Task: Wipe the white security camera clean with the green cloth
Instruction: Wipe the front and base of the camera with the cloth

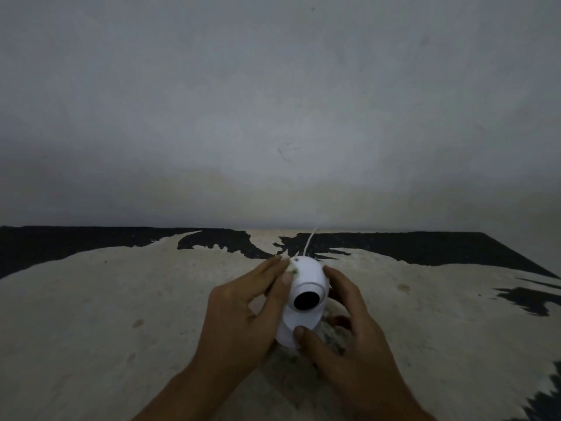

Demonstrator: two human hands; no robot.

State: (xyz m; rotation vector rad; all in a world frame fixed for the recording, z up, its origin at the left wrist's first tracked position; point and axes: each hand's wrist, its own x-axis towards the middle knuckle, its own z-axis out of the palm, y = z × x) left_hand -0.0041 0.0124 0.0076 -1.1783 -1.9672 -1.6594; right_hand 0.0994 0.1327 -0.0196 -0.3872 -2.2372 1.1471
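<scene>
The white security camera (307, 279) stands low in the middle of the view, its round black lens facing me. My left hand (243, 308) presses a small bunch of the green cloth (293, 270) against the camera's upper left side with its fingertips. My right hand (352, 326) wraps the right side of the camera, and its thumb lies on the front of the base. More pale green fabric shows under my right palm beside the base. The back of the camera is hidden.
A thin white cable (309, 243) runs from behind the camera toward the grey wall (273, 117). The camera stands on a worn beige surface (121, 314) with black patches along the far edge and at the right.
</scene>
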